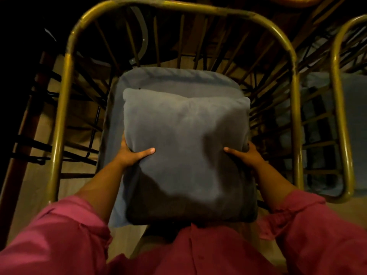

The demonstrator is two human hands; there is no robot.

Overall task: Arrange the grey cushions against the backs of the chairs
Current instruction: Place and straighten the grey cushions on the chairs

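Observation:
A square grey cushion (186, 147) fills the middle of the head view, held flat above the seat of a chair. My left hand (133, 153) grips its left edge with the thumb on top, and my right hand (245, 155) grips its right edge the same way. Under it lies the chair's blue-grey seat pad (174, 80). The chair's brass-coloured tube frame (178, 7) curves around the far side, with thin dark bars running down to the seat. The cushion's near edge is in shadow close to my body.
A second chair with the same brass frame (337, 80) and a blue-grey seat pad (355, 108) stands at the right. A dark reddish wooden leg (21, 135) runs down the left. The floor (35, 191) is pale. My pink sleeves fill the bottom.

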